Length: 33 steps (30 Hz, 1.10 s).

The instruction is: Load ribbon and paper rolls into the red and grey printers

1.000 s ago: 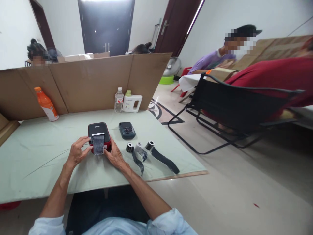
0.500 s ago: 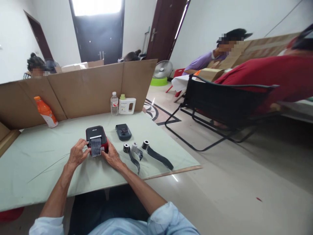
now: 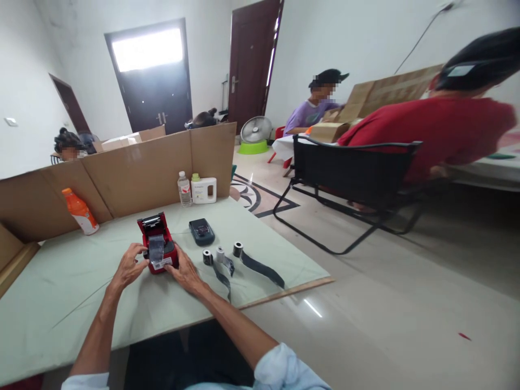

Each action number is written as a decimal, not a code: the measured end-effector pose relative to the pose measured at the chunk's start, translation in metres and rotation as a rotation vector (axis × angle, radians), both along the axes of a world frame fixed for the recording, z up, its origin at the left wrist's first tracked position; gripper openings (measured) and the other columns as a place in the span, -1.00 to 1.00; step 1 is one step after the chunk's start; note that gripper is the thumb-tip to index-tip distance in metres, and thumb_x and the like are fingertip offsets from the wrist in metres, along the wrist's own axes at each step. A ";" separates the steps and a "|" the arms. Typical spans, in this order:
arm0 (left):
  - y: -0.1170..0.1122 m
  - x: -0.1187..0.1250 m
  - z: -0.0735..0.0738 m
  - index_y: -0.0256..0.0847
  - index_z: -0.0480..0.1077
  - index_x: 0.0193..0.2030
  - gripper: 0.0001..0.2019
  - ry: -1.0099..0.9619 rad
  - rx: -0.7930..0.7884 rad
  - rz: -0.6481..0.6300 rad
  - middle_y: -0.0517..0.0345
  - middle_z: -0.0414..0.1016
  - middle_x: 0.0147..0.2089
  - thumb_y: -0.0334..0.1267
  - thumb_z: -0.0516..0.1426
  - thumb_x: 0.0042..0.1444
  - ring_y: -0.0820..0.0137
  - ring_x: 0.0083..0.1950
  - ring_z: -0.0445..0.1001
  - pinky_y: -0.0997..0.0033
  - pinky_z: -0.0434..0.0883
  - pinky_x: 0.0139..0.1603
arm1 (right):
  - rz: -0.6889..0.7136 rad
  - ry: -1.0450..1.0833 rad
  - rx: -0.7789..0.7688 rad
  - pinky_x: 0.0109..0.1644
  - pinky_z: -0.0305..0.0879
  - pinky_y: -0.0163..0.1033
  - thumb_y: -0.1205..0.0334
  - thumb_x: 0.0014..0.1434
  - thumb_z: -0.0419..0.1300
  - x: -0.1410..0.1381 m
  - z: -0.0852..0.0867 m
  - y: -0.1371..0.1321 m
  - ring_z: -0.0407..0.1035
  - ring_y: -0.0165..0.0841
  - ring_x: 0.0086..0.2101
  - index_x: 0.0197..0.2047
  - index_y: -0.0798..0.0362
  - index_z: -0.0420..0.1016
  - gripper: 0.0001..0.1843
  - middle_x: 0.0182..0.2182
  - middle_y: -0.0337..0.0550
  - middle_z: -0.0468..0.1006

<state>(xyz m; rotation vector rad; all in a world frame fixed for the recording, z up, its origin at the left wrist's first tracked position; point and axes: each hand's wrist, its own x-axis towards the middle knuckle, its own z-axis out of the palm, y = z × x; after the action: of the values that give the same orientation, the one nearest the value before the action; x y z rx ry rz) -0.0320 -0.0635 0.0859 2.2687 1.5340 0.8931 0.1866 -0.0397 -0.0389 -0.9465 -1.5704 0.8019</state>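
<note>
A small red and black label printer [image 3: 162, 264] sits on the table with its lid [image 3: 153, 221] raised. A dark, partly see-through strip [image 3: 156, 249] lies over its open compartment and hangs toward the front. My left hand [image 3: 130, 264] grips the printer's left side with thumb and fingers. Along its right side my right hand [image 3: 186, 269] is closed, steadying the body. To the right lie a black roll [image 3: 207, 257], a whitish roll [image 3: 220, 254] and another black roll [image 3: 238, 249], each with a loose tail. Behind them is a second, dark handheld device [image 3: 202, 232].
Against the cardboard screen [image 3: 138, 179] stand an orange bottle [image 3: 80, 211], a clear water bottle [image 3: 184, 189] and a white jug [image 3: 203, 190]. A black folding chair [image 3: 353, 168] is on the right, with a person in red [image 3: 430, 130] beside it. A fan [image 3: 255, 130] stands behind.
The printer's lid has swung up from shut to open, showing the inside. Both hands have stayed at the printer's sides. The head view has tilted up slightly and turned right.
</note>
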 end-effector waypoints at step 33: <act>0.083 0.023 0.003 -0.20 0.61 -0.23 -0.74 -0.156 0.053 -0.115 0.05 0.66 -0.21 -0.10 0.17 0.15 0.26 -0.19 0.57 0.33 0.49 -0.12 | -0.042 -0.720 0.032 0.04 0.35 -0.24 0.22 0.45 0.12 0.011 0.159 0.037 0.53 -0.22 0.02 0.04 -0.01 0.65 -0.73 -0.01 -0.07 0.68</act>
<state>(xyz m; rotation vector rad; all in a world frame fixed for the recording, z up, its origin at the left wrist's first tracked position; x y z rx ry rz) -0.0088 0.0197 0.0894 2.2384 1.3149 1.0619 0.1980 -0.0030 0.1205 -1.3271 -2.1531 0.4115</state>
